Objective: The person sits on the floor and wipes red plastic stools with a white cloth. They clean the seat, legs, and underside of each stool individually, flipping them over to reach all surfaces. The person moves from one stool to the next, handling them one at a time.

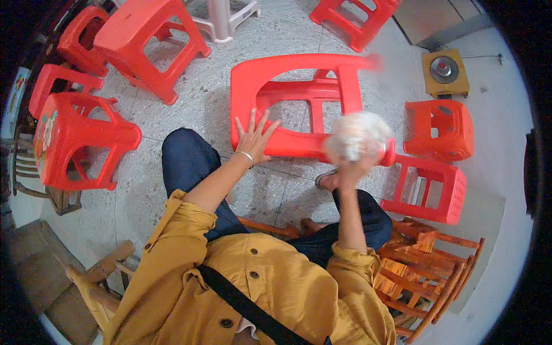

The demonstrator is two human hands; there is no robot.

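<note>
A red plastic stool (297, 144) lies on its side on the floor before me, its open leg frame facing me and its feet towards the right. My left hand (254, 138), with a bangle at the wrist, rests with spread fingers on the stool's near left corner. In my right hand (355, 166) is a whitish, crumpled cloth (358, 136), blurred by motion, at the near right leg of the stool. The cloth hides part of that leg and most of my right fingers.
Red stools (151, 47) stand at the left, one with a patterned seat (47, 133). More are at the right, beside an orange stool (457, 129) and a yellow box with a round metal part (446, 71). Wooden chairs (427, 280) are near my right side; a wooden armrest (108, 258) is at lower left.
</note>
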